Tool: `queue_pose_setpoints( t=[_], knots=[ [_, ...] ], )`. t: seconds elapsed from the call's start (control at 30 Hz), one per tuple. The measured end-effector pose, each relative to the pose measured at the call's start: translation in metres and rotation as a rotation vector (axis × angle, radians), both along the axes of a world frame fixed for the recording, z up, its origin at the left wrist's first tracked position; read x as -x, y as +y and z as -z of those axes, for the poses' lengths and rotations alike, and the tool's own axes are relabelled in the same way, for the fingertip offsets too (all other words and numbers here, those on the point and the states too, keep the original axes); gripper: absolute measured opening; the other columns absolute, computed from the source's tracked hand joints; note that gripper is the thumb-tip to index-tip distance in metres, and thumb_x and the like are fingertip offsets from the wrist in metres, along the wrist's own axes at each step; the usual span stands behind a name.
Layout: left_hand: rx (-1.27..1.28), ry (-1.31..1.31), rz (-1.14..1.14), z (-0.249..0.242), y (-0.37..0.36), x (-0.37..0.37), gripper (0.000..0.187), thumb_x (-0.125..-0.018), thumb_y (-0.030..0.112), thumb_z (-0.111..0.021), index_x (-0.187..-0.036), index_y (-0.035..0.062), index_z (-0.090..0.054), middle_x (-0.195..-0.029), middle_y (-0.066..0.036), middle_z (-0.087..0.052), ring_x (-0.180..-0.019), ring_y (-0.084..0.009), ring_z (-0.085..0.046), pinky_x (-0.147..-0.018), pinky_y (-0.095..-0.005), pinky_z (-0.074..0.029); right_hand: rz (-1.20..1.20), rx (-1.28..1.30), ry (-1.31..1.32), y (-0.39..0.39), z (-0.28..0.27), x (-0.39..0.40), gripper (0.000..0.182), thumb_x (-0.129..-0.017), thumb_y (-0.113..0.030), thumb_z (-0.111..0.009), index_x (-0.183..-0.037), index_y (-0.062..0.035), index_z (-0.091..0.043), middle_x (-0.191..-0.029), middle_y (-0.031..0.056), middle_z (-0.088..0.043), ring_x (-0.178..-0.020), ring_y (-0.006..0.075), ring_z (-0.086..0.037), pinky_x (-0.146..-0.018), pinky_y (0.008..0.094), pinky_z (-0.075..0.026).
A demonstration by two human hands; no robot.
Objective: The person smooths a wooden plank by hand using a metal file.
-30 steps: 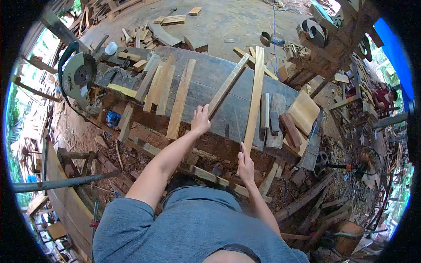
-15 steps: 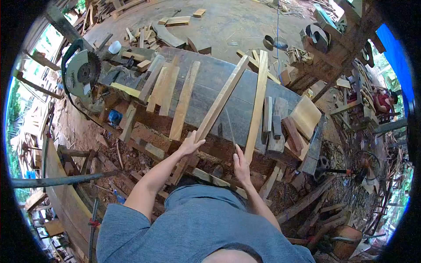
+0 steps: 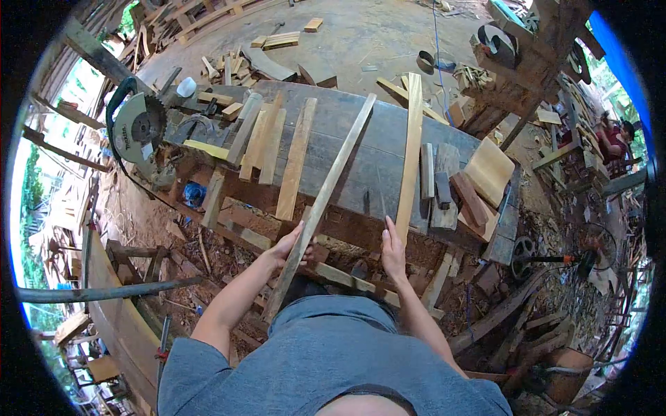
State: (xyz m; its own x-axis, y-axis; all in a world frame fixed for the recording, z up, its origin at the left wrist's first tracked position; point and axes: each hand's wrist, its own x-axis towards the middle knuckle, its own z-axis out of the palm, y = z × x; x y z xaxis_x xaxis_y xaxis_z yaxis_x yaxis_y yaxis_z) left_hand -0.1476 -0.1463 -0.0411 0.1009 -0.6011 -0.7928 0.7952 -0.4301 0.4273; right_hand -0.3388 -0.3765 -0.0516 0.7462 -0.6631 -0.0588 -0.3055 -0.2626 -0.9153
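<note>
A long, narrow wooden strip slants from over the workbench down toward my body. Near its lower end my left hand is closed round it, some fingertips showing beyond its far side. My right hand is at the bench's near edge, fingers upright and close together. From its fingertips a thin grey sliver points away over the bench; I cannot tell what it is. Just right of it lies a long pale board. Left of the held strip is a shorter board.
A circular saw blade with guard stands at the bench's left end, near several boards. Short blocks and a curved wooden piece lie at the right. Beyond, wood pieces lie on the floor. Another person is far right.
The strip in my left hand has come nearer my body and turned to show a narrower face, its lower end now beyond the hand. My right hand has shifted slightly right and up with the sliver.
</note>
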Motion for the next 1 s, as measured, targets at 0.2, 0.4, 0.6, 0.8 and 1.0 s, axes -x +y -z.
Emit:
queue_pose_setpoints(
  t=[0.2, 0.4, 0.6, 0.8, 1.0],
  knots=[
    [0.077, 0.048, -0.080, -0.040, 0.021, 0.030, 0.056, -0.095, 0.064, -0.027, -0.101, 0.0135, -0.052, -0.064, -0.003, -0.046, -0.051, -0.0150, -0.046, -0.045, -0.0293, -0.043, -0.145, 0.062, 0.105, 0.010, -0.054, -0.046, 0.044, -0.099, -0.023, -0.042, -0.143, -0.0198, -0.038, -0.107, 0.0207, -0.064, -0.089, 0.0400, -0.064, -0.073, 0.0467, -0.050],
    [-0.006, -0.237, -0.032, -0.092, 0.028, 0.049, 0.054, -0.097, 0.056, -0.035, -0.132, 0.0167, -0.038, -0.068, -0.005, -0.048, -0.052, -0.0145, -0.048, -0.046, -0.0279, -0.044, -0.486, 0.290, 0.066, 0.071, -0.060, -0.061, 0.066, -0.085, -0.008, -0.047, -0.144, -0.0325, -0.034, -0.082, 0.0203, -0.064, -0.066, 0.0414, -0.063, -0.059, 0.0528, -0.051],
    [0.078, -0.434, 0.163, -0.097, 0.057, 0.033, 0.078, -0.094, 0.038, -0.054, -0.151, 0.0163, -0.005, -0.073, -0.007, -0.049, -0.055, -0.0133, -0.050, -0.048, -0.0274, -0.044, -0.163, 0.225, 0.222, 0.014, -0.053, -0.156, 0.046, -0.095, -0.014, -0.041, -0.140, -0.0235, -0.041, -0.086, 0.0322, -0.060, -0.075, 0.0465, -0.061, -0.059, 0.0560, -0.049],
    [0.090, -0.453, 0.173, -0.097, 0.072, -0.003, 0.079, -0.091, 0.036, -0.058, -0.150, 0.0123, -0.011, -0.074, -0.007, -0.050, -0.054, -0.0132, -0.050, -0.046, -0.0272, -0.043, -0.495, 0.243, 0.205, 0.106, -0.078, -0.096, 0.059, -0.089, -0.011, -0.045, -0.145, -0.0256, -0.034, -0.078, 0.0251, -0.062, -0.073, 0.0428, -0.064, -0.062, 0.0541, -0.049],
    [0.086, -0.374, 0.212, -0.097, 0.087, -0.028, 0.080, -0.091, 0.035, -0.057, -0.149, 0.0113, -0.009, -0.066, -0.007, -0.050, -0.046, -0.0147, -0.050, -0.039, -0.0270, -0.042, -0.074, 0.179, 0.283, 0.033, -0.048, -0.186, 0.045, -0.095, -0.017, -0.041, -0.139, -0.0250, -0.042, -0.095, 0.0289, -0.061, -0.084, 0.0486, -0.058, -0.068, 0.0558, -0.049]
  ],
)
